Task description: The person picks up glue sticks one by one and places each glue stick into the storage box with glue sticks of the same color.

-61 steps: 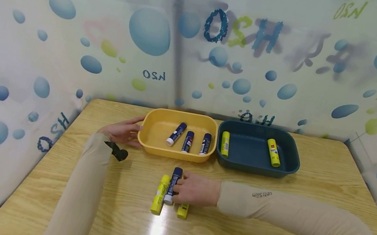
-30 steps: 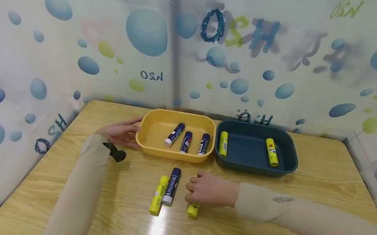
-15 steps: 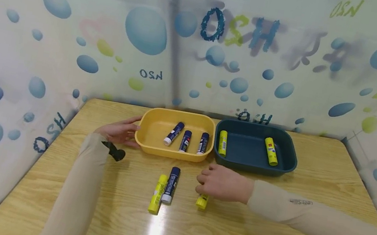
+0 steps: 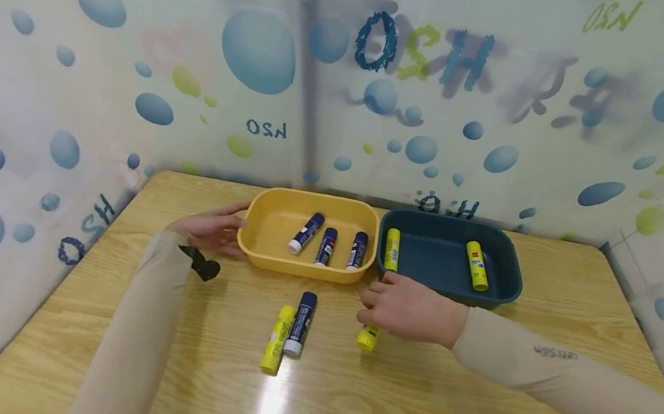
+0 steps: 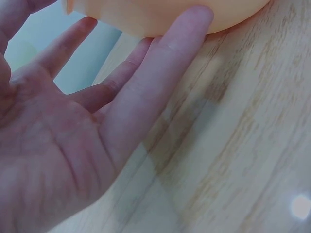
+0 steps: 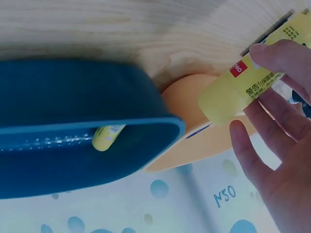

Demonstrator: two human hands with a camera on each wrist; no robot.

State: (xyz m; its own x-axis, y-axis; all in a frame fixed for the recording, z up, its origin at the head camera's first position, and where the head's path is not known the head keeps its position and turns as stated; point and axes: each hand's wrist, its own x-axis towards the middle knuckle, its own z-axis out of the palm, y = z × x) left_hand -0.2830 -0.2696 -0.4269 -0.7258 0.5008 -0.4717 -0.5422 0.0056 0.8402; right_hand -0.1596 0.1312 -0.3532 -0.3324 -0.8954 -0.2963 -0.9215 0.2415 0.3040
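Observation:
My right hand [image 4: 410, 309] pinches a yellow glue stick [image 4: 367, 339] in front of the dark blue tray [image 4: 439, 254]. The right wrist view shows thumb and fingers round this glue stick [image 6: 238, 87], lifted off the table. My left hand [image 4: 211, 231] touches the left end of the orange-yellow tray [image 4: 262, 247]. Its fingers are mostly straight against the tray wall in the left wrist view. Nearer me, a yellow glue stick [image 4: 277, 339] and a navy glue stick [image 4: 300, 324] with a white end lie side by side on the table.
The trays stand side by side at the table's back edge, by a patterned curtain [image 4: 248, 76]. Several navy glue sticks [image 4: 327, 246] lie in the orange-yellow tray. The blue tray holds two yellow ones, including the glue stick [image 4: 477, 266] at right.
My right hand has taken the yellow glue stick away from the other two, rightward and back toward the blue tray. My left hand has stayed at the orange-yellow tray.

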